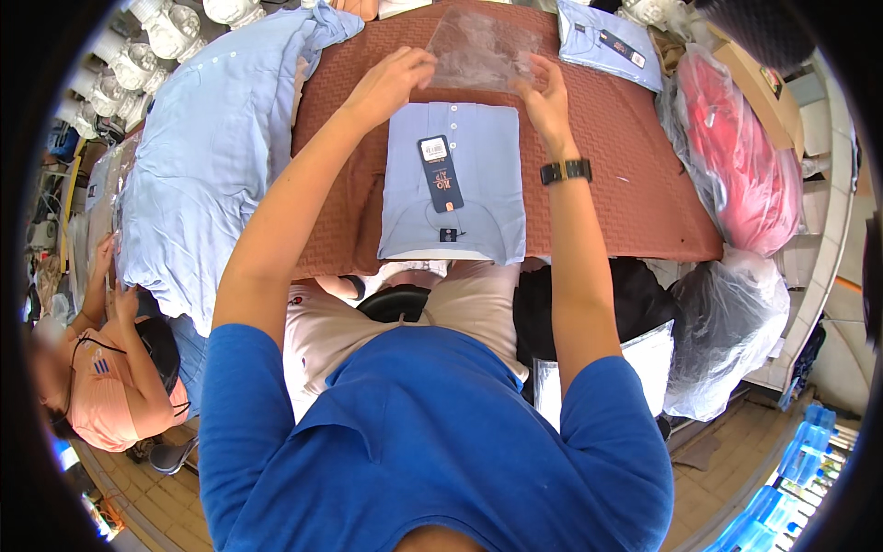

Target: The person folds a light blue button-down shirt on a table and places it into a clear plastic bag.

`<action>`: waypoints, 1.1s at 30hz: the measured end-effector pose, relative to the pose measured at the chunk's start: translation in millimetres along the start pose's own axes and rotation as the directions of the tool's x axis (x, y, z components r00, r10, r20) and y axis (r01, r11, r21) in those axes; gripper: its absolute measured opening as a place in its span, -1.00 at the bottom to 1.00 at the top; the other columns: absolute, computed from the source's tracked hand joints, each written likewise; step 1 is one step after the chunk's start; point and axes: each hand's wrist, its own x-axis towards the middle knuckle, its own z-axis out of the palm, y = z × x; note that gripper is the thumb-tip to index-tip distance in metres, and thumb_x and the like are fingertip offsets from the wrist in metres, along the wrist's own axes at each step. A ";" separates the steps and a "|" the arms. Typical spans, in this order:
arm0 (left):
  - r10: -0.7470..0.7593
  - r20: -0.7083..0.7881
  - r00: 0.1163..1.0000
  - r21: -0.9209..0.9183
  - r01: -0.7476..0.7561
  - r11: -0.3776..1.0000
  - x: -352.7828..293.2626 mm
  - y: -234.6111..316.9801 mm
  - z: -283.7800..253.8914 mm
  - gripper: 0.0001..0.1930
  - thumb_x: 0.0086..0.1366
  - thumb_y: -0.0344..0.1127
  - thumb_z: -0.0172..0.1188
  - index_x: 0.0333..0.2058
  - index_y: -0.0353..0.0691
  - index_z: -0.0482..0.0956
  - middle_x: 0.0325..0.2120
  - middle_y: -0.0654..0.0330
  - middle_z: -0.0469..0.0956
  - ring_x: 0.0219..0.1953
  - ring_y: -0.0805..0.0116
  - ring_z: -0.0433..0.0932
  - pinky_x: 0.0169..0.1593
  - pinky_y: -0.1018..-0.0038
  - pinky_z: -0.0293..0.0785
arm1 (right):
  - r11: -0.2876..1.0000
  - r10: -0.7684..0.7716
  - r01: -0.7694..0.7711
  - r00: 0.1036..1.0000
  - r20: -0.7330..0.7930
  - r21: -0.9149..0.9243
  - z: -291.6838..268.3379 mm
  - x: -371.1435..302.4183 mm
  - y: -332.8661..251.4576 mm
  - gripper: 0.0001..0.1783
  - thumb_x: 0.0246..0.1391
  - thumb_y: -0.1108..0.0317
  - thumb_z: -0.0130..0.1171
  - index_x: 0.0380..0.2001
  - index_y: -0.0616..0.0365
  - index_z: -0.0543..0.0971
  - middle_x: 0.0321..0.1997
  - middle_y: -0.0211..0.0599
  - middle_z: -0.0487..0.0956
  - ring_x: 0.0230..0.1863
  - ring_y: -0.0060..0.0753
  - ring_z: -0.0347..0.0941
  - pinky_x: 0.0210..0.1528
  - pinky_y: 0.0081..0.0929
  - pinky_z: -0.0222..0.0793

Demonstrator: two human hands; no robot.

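Observation:
Between my two hands a clear plastic bag (483, 51) is held up over the far part of the brown table cover. My left hand (394, 85) pinches the bag's left side, and my right hand (544, 97), with a dark watch on the wrist, grips its right edge. Just nearer to me lies a folded light blue shirt (497, 175), flat, with its collar end toward me and buttons at the far end. On the shirt rests a dark hang tag (441, 175) with a white label, its string looping near the neckline.
Unfolded light blue shirts (221, 147) are heaped on the left. A bagged blue shirt (609, 46) lies at the far right, near red cloth in plastic (727, 147) and a cardboard box (759, 87). A co-worker in an orange shirt (110, 386) sits at the left.

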 end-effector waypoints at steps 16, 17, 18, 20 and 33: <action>-0.119 0.131 0.984 -0.306 0.154 0.939 20.7 -2.0 20.7 -0.45 0.15 -0.74 0.06 0.14 -0.25 0.54 -0.04 0.05 0.55 -0.14 0.10 0.59 -0.06 0.33 0.54 | 0.819 0.528 -0.572 0.782 0.330 0.046 7.7 -63.5 -10.0 -0.38 -0.13 0.29 0.60 -0.04 0.37 0.56 -0.06 0.02 0.66 -0.09 -0.23 0.65 -0.09 -0.35 0.60; -0.103 0.110 0.989 -0.319 0.133 0.938 24.7 -2.3 18.9 -0.44 0.13 -0.75 0.07 0.13 -0.26 0.55 -0.06 0.03 0.55 -0.17 0.09 0.60 -0.08 0.30 0.55 | 0.831 0.479 -0.545 0.804 0.352 0.113 4.6 -63.9 -7.1 -0.41 -0.10 0.34 0.57 -0.02 0.35 0.56 -0.06 -0.01 0.66 -0.09 -0.25 0.65 -0.09 -0.35 0.60; -0.089 0.091 0.992 -0.334 0.114 0.936 26.7 -2.1 18.5 -0.44 0.11 -0.77 0.07 0.11 -0.28 0.56 -0.09 0.01 0.56 -0.21 0.08 0.62 -0.10 0.28 0.55 | 0.836 0.431 -0.518 0.823 0.370 0.179 1.5 -65.2 1.7 -0.45 -0.07 0.39 0.54 -0.01 0.34 0.55 -0.05 -0.04 0.66 -0.09 -0.27 0.65 -0.08 -0.35 0.60; -0.130 0.108 0.986 -0.376 0.162 0.912 25.3 -2.3 17.7 -0.41 0.08 -0.80 0.06 0.11 -0.27 0.57 -0.10 0.01 0.56 -0.24 0.08 0.61 -0.11 0.29 0.56 | 0.812 0.406 -0.523 0.825 0.393 0.259 -4.0 -68.7 7.8 -0.49 -0.02 0.43 0.50 0.00 0.32 0.55 -0.05 -0.08 0.66 -0.09 -0.30 0.64 -0.07 -0.35 0.60; -0.058 0.079 0.995 -0.087 0.065 0.994 -16.2 29.7 13.0 -0.46 0.16 -0.73 0.07 0.13 -0.22 0.54 0.09 0.11 0.53 0.13 0.09 0.55 0.14 0.26 0.54 | 0.720 0.407 -0.477 0.878 0.250 0.504 -21.4 -98.2 21.0 -0.54 0.09 0.40 0.41 0.04 0.28 0.52 -0.04 -0.18 0.64 -0.05 -0.35 0.59 0.03 -0.36 0.54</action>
